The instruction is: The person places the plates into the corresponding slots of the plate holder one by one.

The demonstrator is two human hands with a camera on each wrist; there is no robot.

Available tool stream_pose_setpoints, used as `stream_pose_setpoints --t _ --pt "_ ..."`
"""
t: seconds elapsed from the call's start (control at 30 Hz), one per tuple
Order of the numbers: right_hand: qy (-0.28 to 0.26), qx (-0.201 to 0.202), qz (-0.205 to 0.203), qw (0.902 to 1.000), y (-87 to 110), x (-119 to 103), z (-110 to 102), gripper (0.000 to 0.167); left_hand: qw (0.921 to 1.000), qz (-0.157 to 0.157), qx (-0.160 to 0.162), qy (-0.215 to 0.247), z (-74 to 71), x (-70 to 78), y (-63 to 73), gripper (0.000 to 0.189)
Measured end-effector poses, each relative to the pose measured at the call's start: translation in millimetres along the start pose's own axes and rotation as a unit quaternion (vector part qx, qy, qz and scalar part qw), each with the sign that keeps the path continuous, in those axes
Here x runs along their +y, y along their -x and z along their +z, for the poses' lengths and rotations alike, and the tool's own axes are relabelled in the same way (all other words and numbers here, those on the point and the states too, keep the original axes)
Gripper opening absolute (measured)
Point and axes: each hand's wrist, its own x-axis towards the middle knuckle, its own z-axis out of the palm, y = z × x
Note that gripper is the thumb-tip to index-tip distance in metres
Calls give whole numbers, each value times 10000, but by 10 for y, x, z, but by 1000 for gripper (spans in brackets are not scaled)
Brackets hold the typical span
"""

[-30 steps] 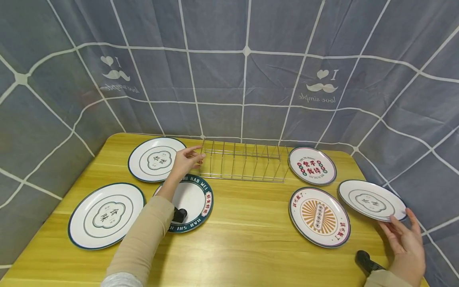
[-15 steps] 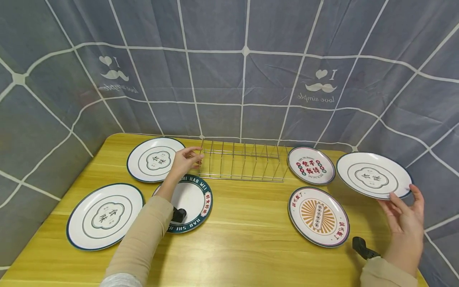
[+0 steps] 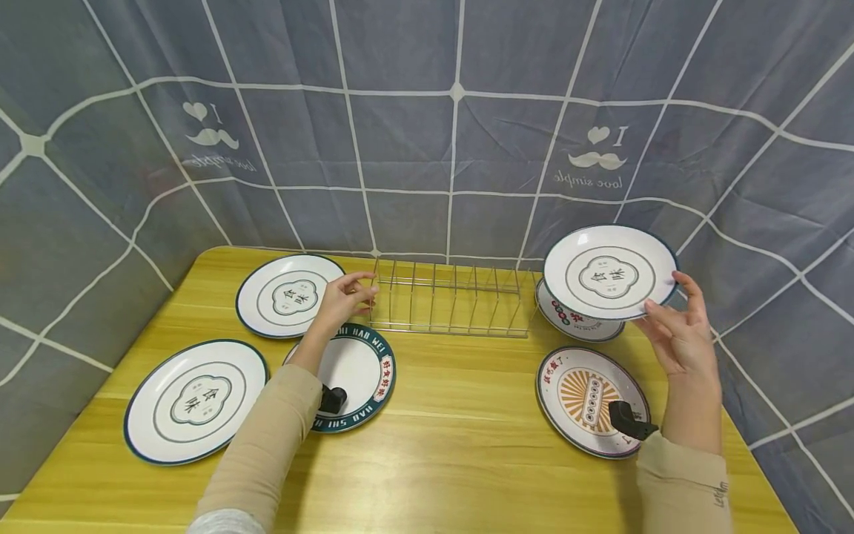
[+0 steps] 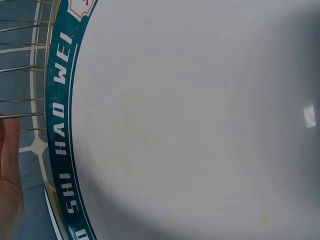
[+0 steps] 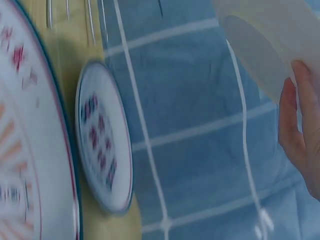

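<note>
My right hand (image 3: 682, 335) pinches the right rim of a white dark-rimmed plate (image 3: 603, 273) with a flower-shaped emblem, thumb on top and fingers beneath. This plate is raised and overlaps a smaller red-and-green lettered plate (image 3: 579, 326) on the table. The right wrist view shows the raised plate's pale underside (image 5: 270, 45) with fingers against it. My left hand (image 3: 342, 302) holds the left end of a metal wire dish rack (image 3: 454, 331), fingers at its end wire. No plate stands in the rack. Beneath the left forearm lies a green-rimmed plate (image 3: 356, 371), partly covered.
Two emblem plates lie at the left, a rear plate (image 3: 267, 289) and a front plate (image 3: 150, 415). An orange sunburst plate (image 3: 567, 423) lies at the right, under the right wrist's camera mount. A grey checked curtain (image 3: 407, 141) hangs behind the wooden table (image 3: 467, 460).
My right hand has lifted the plate from the table's right side and carried it left and upward, over the small lettered plate. The left hand has stayed at the rack's end.
</note>
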Motion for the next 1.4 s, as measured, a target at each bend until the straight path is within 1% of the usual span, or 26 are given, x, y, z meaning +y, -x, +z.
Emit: stream_pose_setpoints --t 0.1,0.23,0.3,0.4,0.5,0.6,0.83,0.93,1.13,1.4 --pt "271 -230 211 9991 -92 136 154 53 10000 4 -24 63 -5 5 2 41" --pt "700 -436 530 9952 -192 324 343 52 10000 -8 -26 87 -14 -14 -8 39" --pt "987 -525 675 9914 -229 417 432 52 10000 -14 -17 76 -23 -44 -27 39" --pt "1257 -716 842 9859 -274 550 548 52 10000 2 -24 42 -38 -119 -75 41" --pt "1645 -873 937 9780 -315 671 656 52 10000 23 -25 0 -46 -192 -120 43" --pt "1992 -997 1028 9694 -361 795 769 52 10000 27 6 -28 -53 -228 -137 41" --pt "2468 -1152 1219 9544 -472 1106 1047 52 10000 32 -51 -38 -67 -228 -132 45" --pt "2822 -1154 1295 9435 -502 1228 1160 52 9999 13 -37 -104 -65 -216 -131 41" --pt "3527 -1214 1258 9192 -559 1460 1372 54 9999 -19 -34 -135 -68 -187 -128 38" --pt "4027 -1360 1101 8985 -576 1692 1619 57 9999 -40 -80 -139 -76 -173 -123 38"
